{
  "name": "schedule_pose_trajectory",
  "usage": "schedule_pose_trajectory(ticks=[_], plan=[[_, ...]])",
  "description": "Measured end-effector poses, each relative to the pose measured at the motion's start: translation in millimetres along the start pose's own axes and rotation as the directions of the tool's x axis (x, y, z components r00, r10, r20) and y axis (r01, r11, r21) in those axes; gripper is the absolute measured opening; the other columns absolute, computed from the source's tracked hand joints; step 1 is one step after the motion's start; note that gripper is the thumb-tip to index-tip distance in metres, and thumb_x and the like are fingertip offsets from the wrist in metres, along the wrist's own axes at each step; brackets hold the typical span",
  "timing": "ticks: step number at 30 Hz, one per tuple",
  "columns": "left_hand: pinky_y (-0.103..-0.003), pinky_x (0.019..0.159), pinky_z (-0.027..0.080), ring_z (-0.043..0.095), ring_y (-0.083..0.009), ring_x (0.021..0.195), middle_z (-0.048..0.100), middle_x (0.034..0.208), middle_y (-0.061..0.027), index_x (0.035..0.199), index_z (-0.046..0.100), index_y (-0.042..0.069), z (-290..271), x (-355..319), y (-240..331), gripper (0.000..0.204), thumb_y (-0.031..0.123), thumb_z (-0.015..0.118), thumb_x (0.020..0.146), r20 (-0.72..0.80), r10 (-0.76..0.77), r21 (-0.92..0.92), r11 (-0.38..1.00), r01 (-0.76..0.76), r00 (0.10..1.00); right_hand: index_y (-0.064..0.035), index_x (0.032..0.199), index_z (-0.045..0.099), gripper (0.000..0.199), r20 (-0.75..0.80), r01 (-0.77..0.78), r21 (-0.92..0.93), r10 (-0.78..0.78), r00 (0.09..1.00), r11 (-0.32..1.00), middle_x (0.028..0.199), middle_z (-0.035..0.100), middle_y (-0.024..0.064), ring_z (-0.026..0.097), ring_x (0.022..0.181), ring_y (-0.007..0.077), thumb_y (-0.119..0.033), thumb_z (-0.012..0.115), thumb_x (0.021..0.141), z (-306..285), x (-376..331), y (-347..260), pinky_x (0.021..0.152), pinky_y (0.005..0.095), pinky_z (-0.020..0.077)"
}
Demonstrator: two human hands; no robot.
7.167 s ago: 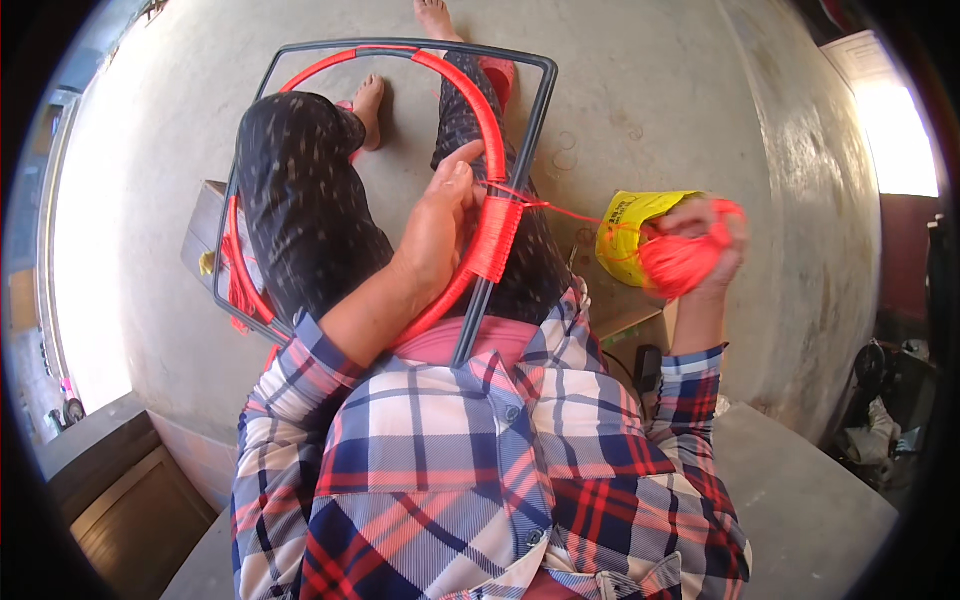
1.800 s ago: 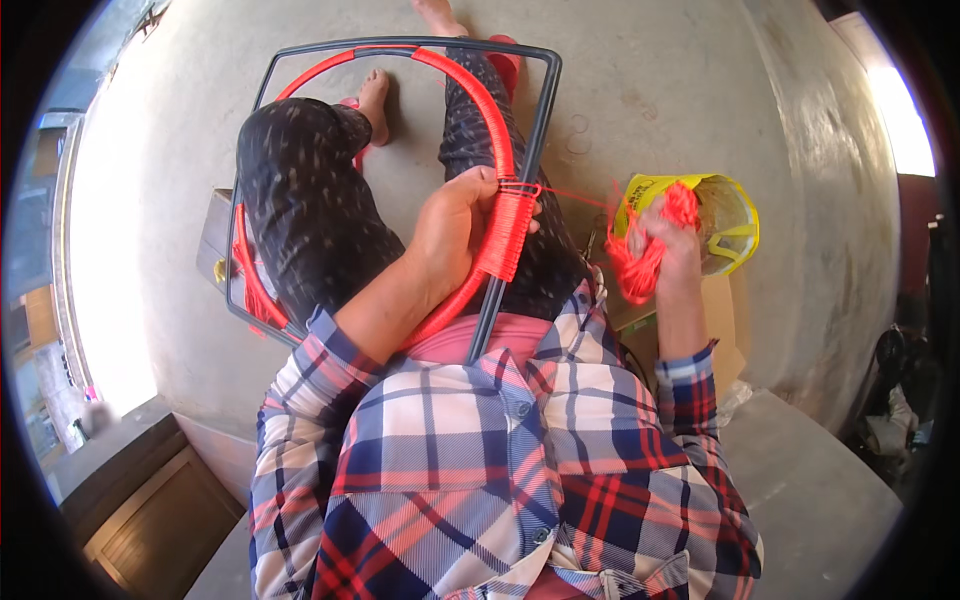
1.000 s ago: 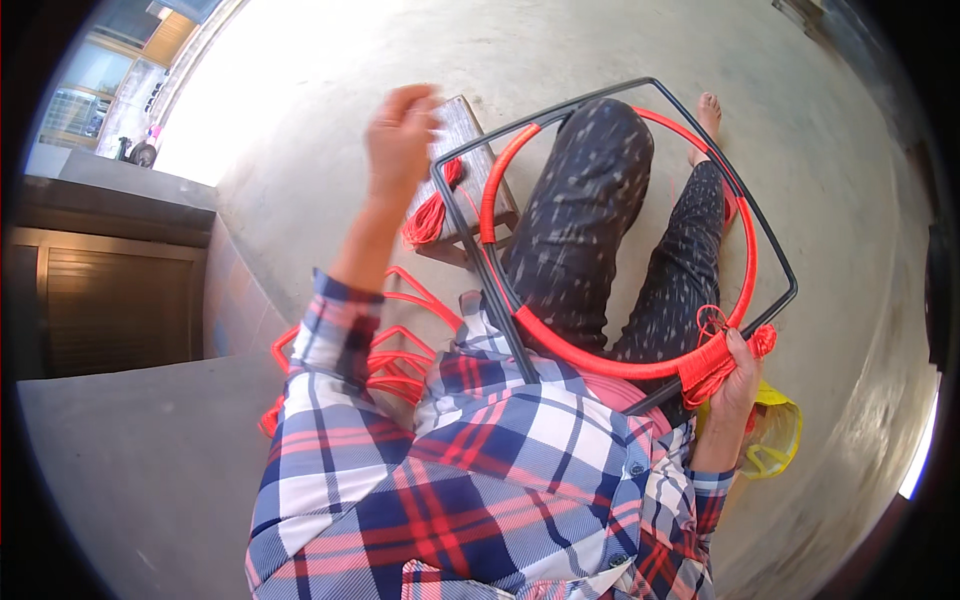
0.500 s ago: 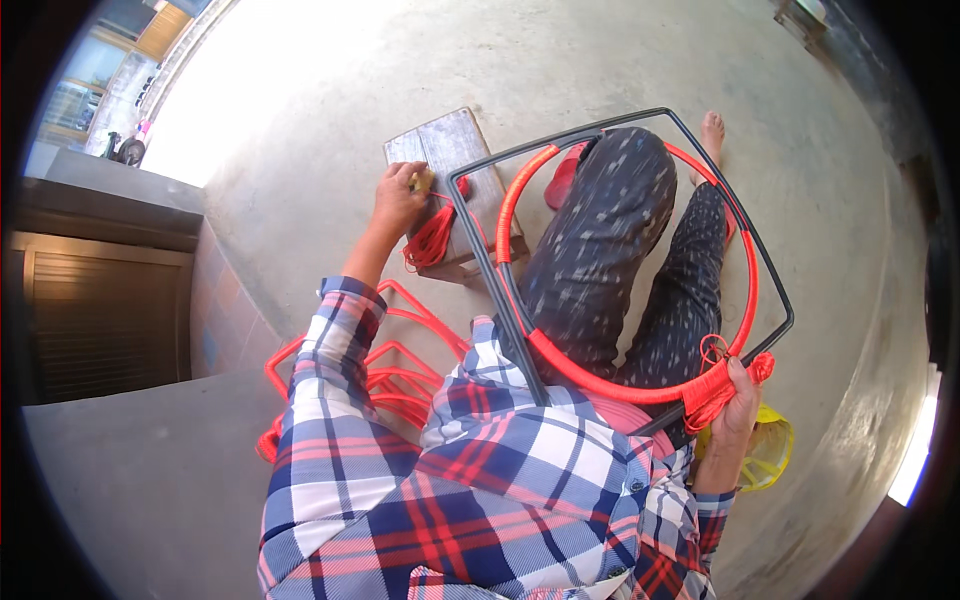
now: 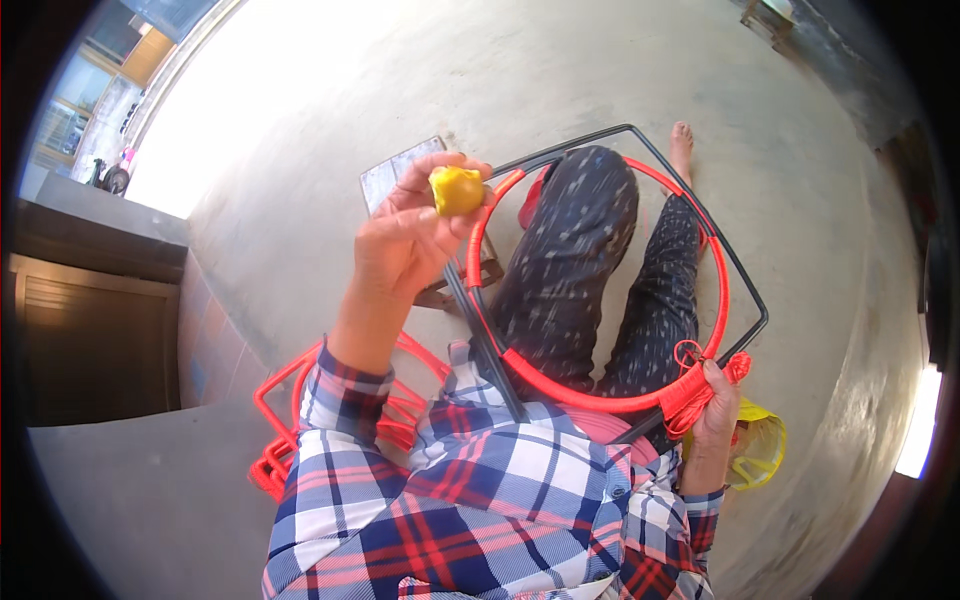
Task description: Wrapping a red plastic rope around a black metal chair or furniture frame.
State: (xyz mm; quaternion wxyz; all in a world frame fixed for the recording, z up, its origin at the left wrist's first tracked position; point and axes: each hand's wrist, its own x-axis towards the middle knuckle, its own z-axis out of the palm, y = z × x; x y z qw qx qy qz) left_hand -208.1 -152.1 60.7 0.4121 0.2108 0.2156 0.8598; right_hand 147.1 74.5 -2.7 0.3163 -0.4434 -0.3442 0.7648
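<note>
A small, rounded yellow piece (image 5: 457, 192), like a bitten bit of fruit, is pinched in the fingers of my left hand (image 5: 400, 225), raised over the wooden stool. On my lap lies a black metal frame (image 5: 742, 268) with a ring inside it. Red cord is wound tightly round much of the ring (image 5: 580, 397), leaving some black stretches bare. My right hand (image 5: 716, 408) is closed on a bundle of red cord (image 5: 688, 400) at the ring's lower right, where a thin loop sticks up.
The low wooden stool (image 5: 385, 182) stands ahead on the left, mostly behind my left hand. Several red frames (image 5: 280, 400) are piled by my left side. A yellow mesh-like container (image 5: 762, 450) sits by my right forearm. A wooden door (image 5: 95, 335) is at far left.
My left hand has lifted the yellow piece off the stool and brought it up and nearer. My right hand keeps its grip on the cord bundle. The whole view has shifted a little.
</note>
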Motion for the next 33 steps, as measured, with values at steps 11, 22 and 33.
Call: schedule_pose_trajectory(ticks=[11, 22, 33], plan=[[-0.037, 0.082, 0.050, 0.061, -0.0299, 0.093, 0.055, 0.111, -0.0229, 0.109, 0.059, -0.004, 149, 2, -40, 0.033, 0.009, 0.063, 0.080, 0.575, 0.052, 0.029, 0.996, -0.084, 0.817, -0.0008, 0.095, 0.059, 0.017, 0.019, 0.033, -0.014, -0.033, 0.999, 0.999, 0.085, 0.066, 0.0090, 0.065, 0.070, 0.0180, 0.004, 0.061, 0.079, -6, 2, 4, 0.068, 0.0301, 0.0560], [-0.037, 0.067, 0.059, 0.061, -0.0310, 0.080, 0.063, 0.094, -0.0221, 0.096, 0.068, -0.003, 230, -14, -61, 0.018, 0.004, 0.071, 0.080, 0.585, 0.249, -0.017, 0.955, -0.295, 0.772, -0.0043, 0.089, 0.062, 0.011, 0.075, 0.045, 0.045, -0.049, 0.996, 0.998, 0.079, 0.065, 0.0041, 0.063, 0.069, 0.0143, 0.001, 0.065, 0.079, -6, 5, 9, 0.067, 0.0277, 0.0517], [-0.053, 0.093, 0.045, 0.059, -0.0372, 0.098, 0.056, 0.111, -0.0276, 0.098, 0.059, -0.011, 209, -17, -90, 0.024, 0.011, 0.055, 0.090, 0.717, 0.380, -0.082, 0.878, -0.472, 0.583, -0.0044, 0.087, 0.062, 0.008, 0.119, 0.065, 0.032, -0.068, 0.991, 0.997, 0.079, 0.064, 0.0022, 0.061, 0.070, 0.0119, -0.003, 0.066, 0.080, -10, 6, 17, 0.068, 0.0261, 0.0497]])
